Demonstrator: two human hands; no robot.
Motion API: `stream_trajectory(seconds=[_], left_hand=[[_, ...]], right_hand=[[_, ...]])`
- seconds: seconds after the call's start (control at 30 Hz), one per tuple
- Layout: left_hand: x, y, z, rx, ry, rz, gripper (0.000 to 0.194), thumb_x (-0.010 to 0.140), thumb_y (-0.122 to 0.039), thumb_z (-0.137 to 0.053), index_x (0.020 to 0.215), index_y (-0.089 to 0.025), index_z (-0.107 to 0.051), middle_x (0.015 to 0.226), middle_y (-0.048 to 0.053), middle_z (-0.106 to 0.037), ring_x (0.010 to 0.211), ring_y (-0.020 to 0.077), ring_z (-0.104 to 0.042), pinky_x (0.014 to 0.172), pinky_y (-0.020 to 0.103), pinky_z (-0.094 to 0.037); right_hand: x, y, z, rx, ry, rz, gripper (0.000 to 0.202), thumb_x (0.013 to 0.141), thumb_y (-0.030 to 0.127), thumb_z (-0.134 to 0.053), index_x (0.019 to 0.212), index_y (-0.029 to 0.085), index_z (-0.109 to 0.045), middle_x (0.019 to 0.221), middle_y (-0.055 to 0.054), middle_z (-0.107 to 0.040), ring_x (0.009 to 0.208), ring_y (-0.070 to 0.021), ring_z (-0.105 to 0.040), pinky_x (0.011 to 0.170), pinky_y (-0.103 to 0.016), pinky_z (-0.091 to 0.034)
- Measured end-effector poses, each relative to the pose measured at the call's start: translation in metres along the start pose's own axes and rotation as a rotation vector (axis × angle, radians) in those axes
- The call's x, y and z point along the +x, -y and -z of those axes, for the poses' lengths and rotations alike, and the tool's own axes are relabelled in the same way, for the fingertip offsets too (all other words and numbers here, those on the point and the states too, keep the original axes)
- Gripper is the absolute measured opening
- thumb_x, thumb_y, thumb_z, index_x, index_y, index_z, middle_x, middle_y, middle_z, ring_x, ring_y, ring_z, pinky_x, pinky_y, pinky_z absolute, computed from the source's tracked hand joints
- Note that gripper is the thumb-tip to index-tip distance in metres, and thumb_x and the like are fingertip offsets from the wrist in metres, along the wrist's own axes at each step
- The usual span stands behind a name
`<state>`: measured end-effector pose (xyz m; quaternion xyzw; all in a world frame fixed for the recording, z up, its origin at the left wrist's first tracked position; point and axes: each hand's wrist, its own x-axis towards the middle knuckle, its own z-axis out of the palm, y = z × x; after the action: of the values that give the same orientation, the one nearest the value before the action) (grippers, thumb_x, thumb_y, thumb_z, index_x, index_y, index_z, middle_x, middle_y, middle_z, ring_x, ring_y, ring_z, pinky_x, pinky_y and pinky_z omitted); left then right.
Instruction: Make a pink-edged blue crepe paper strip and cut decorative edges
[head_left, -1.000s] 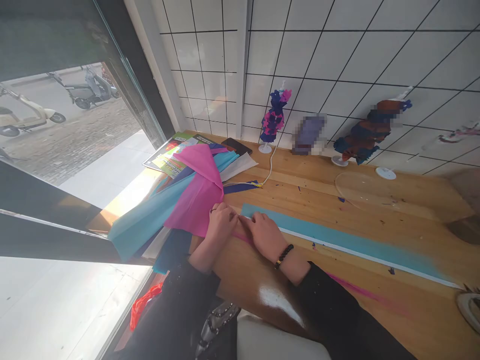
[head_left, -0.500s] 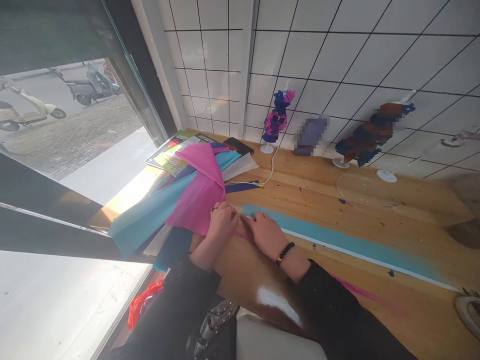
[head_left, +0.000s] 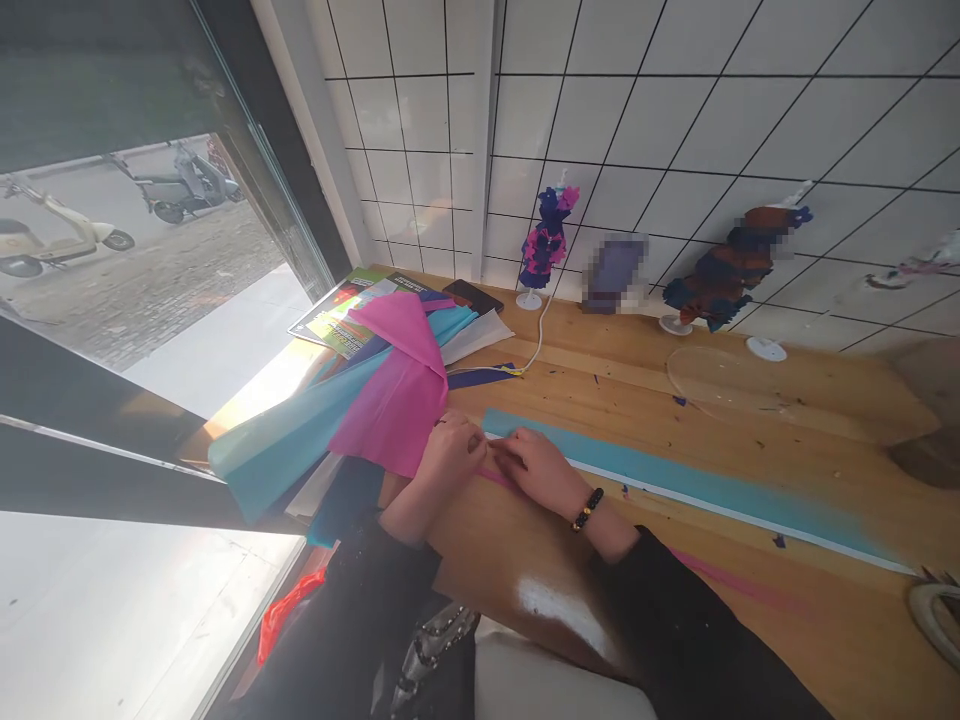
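Observation:
My left hand (head_left: pixel 454 450) is closed, thumb and fingers pinched together at the table edge beside a pink paper sheet (head_left: pixel 397 410). Close to its right, my right hand (head_left: pixel 544 470), with a dark bead bracelet above it, is also pinched, fingertips pointing at the left hand. What either hand holds is too small or hidden to name. A thin pink strip (head_left: pixel 491 474) shows just below the fingertips. Behind the right hand lies a long teal paper strip (head_left: pixel 675 478) with a white front edge.
Light-blue paper (head_left: pixel 300 425) and magazines (head_left: pixel 337 315) pile up at left, near a dark phone (head_left: pixel 472 295). Small paper-dressed figures, one purple and pink (head_left: pixel 546 240), another brown and blue (head_left: pixel 716 275), stand by the tiled wall. Paper scraps and a white cable (head_left: pixel 541 340) lie on the wooden table.
My right hand has shifted slightly right, its wrist a little farther from the left hand. The left hand stays nearly in place, still pinched. The camera view has tilted slightly.

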<state>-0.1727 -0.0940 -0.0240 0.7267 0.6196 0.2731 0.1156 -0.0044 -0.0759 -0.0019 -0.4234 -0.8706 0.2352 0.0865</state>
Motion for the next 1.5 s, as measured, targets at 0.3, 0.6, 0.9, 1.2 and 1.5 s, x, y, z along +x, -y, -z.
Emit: stream_trajectory(seconds=[0.3, 0.6, 0.9, 1.2, 1.5], left_hand=[[-0.003, -0.01, 0.002, 0.062, 0.155, -0.023, 0.023, 0.079, -0.022, -0.046, 0.065, -0.02, -0.063, 0.061, 0.002, -0.062, 0.062, 0.0142, -0.056, 0.063, 0.026, -0.035], [-0.011, -0.018, -0.007, 0.2, 0.122, -0.278, 0.027, 0.083, -0.018, -0.038, 0.066, -0.018, -0.059, 0.058, 0.002, -0.061, 0.056, 0.0124, -0.055, 0.056, 0.024, -0.032], [-0.009, -0.013, 0.009, -0.148, 0.036, -0.008, 0.025, 0.085, -0.029, -0.04, 0.08, -0.018, -0.062, 0.058, -0.001, -0.053, 0.055, 0.0089, -0.046, 0.056, 0.02, -0.034], [-0.003, -0.009, 0.012, -0.217, 0.001, 0.135, 0.031, 0.084, -0.033, -0.037, 0.074, -0.016, -0.06, 0.06, -0.002, -0.049, 0.055, 0.0085, -0.039, 0.052, 0.02, -0.03], [-0.003, -0.008, 0.009, -0.218, 0.027, 0.147, 0.029, 0.082, -0.033, -0.039, 0.079, -0.016, -0.062, 0.057, -0.002, -0.045, 0.053, 0.0091, -0.036, 0.052, 0.021, -0.03]], right_hand=[[0.01, 0.0, 0.004, 0.138, 0.011, -0.194, 0.042, 0.087, 0.039, -0.033, 0.066, 0.018, -0.062, 0.066, -0.003, -0.06, 0.064, -0.0133, -0.05, 0.055, -0.023, -0.031], [0.024, -0.008, 0.003, 0.208, 0.046, -0.297, 0.035, 0.078, 0.04, -0.045, 0.06, 0.015, -0.061, 0.055, -0.001, -0.057, 0.051, -0.0101, -0.044, 0.048, -0.022, -0.026], [0.002, -0.02, 0.018, 0.255, 0.007, -0.334, 0.024, 0.074, 0.031, -0.047, 0.071, 0.014, -0.065, 0.069, -0.004, -0.066, 0.061, -0.0129, -0.054, 0.055, -0.023, -0.034], [-0.037, -0.05, 0.031, 0.206, -0.085, -0.452, 0.026, 0.073, 0.034, -0.045, 0.067, 0.017, -0.064, 0.066, -0.003, -0.064, 0.06, -0.0149, -0.053, 0.055, -0.025, -0.034], [-0.09, -0.093, 0.05, 0.179, -0.162, -0.56, 0.033, 0.072, 0.044, -0.046, 0.063, 0.017, -0.063, 0.058, -0.001, -0.061, 0.053, -0.0138, -0.049, 0.05, -0.024, -0.032]])
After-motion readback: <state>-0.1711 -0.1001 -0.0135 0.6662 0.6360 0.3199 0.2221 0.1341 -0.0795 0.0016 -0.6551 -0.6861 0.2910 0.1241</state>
